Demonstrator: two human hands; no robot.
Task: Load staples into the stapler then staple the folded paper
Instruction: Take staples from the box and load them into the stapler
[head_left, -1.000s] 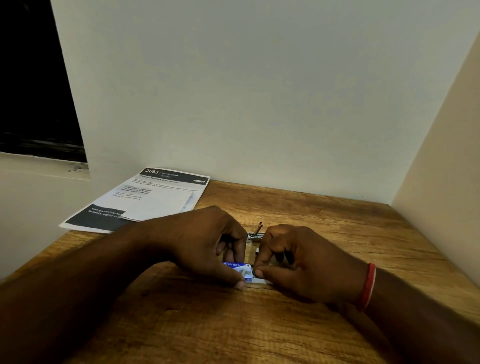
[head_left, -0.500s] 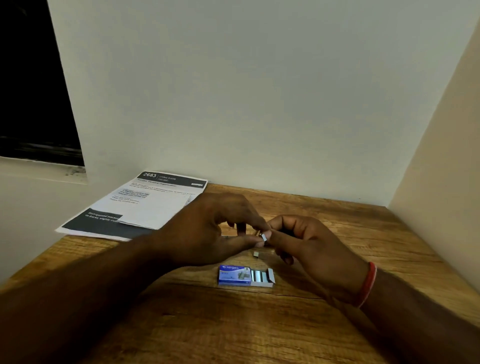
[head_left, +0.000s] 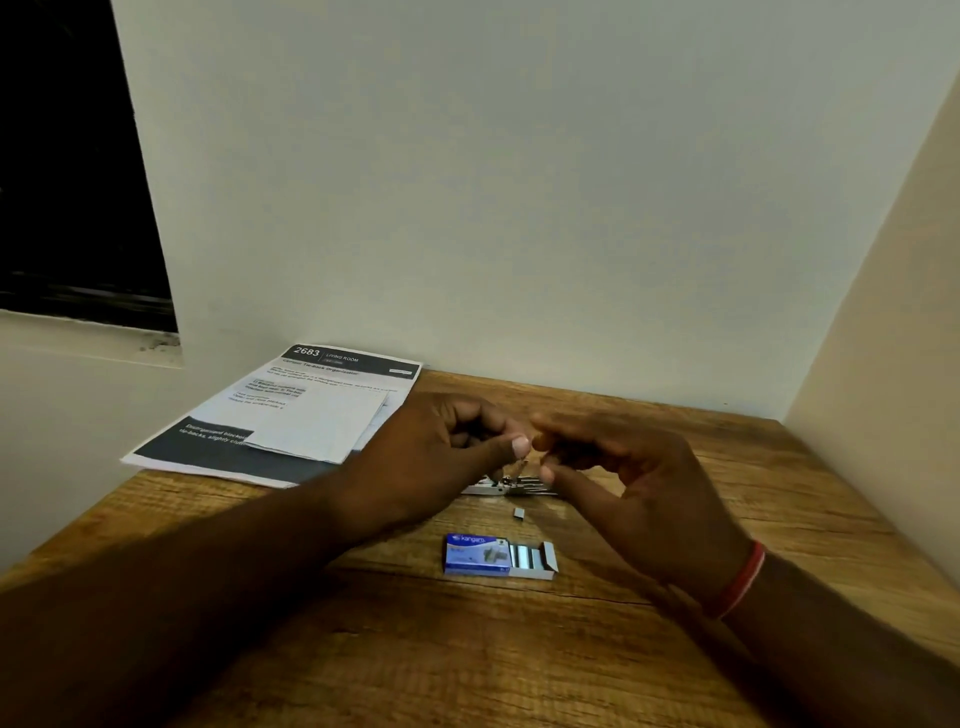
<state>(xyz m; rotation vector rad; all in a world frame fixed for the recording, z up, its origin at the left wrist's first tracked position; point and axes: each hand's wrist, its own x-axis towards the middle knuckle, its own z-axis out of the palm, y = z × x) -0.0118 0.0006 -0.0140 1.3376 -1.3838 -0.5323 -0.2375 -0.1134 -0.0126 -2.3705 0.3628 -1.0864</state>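
My left hand (head_left: 441, 452) is raised over the wooden table (head_left: 519, 649), thumb pressed to fingertip on what looks like a small staple strip (head_left: 520, 462). My right hand (head_left: 628, 483) hovers just beside it with curled fingers, blurred, and its grip is unclear. The opened metal stapler (head_left: 506, 487) lies under both hands, mostly hidden. A loose bit of staples (head_left: 518, 513) lies in front of it. Nearer to me the blue staple box (head_left: 475, 555) has its tray slid out to the right, showing staples (head_left: 524, 557). The folded paper (head_left: 322, 423) rests at the back left.
A printed sheet (head_left: 208, 447) with dark bands lies under the folded paper and overhangs the table's left edge. Walls close off the table at the back and on the right. A dark window opening (head_left: 67, 182) is at the upper left.
Both hands left the staple box, which now lies alone with its tray open. They rose above the stapler with a staple strip between them, and have drawn slightly apart.
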